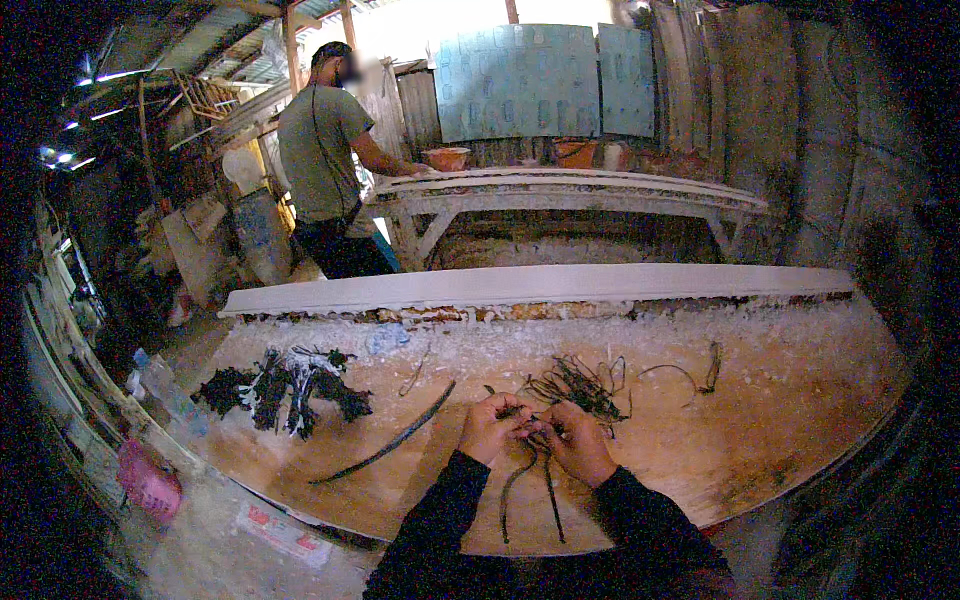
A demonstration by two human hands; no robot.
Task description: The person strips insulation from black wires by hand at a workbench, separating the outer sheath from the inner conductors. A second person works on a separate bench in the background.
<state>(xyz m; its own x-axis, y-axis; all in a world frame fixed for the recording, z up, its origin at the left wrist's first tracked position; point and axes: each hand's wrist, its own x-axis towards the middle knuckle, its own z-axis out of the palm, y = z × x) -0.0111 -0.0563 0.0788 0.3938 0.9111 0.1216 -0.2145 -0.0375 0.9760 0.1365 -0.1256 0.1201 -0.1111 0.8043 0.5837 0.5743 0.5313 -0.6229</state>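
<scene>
Grip: left hand (487, 430) and right hand (582, 445) nearly meet, fingers of both pinching a dark cord (503, 505); its two ends hang toward the near edge of the wooden surface (690, 485). Just beyond the right hand lies a tangle of thin cords (570, 385). Left of the left hand: a curved dark strip (395, 441), then a shredded black bundle (268, 388) marked white. Along the far side runs a long white slab (540, 287); beyond, a co-worker (322, 150) stands.

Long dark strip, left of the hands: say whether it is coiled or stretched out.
Stretched out: the strip lies on the table in one gentle curve, its ends far apart, clear of the left hand.
</scene>
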